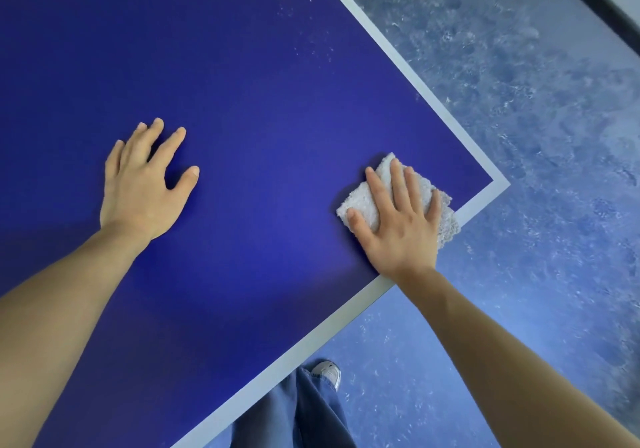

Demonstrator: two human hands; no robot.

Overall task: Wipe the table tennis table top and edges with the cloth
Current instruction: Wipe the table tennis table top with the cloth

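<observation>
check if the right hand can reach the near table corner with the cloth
Probably yes: the right hand presses the cloth flat just short of the corner, with nothing lying between them.

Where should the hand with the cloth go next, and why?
Probably slide the cloth forward along the white edge line. The right hand presses it flat by the table corner, while pale specks dot the blue top farther up beside that line.
</observation>
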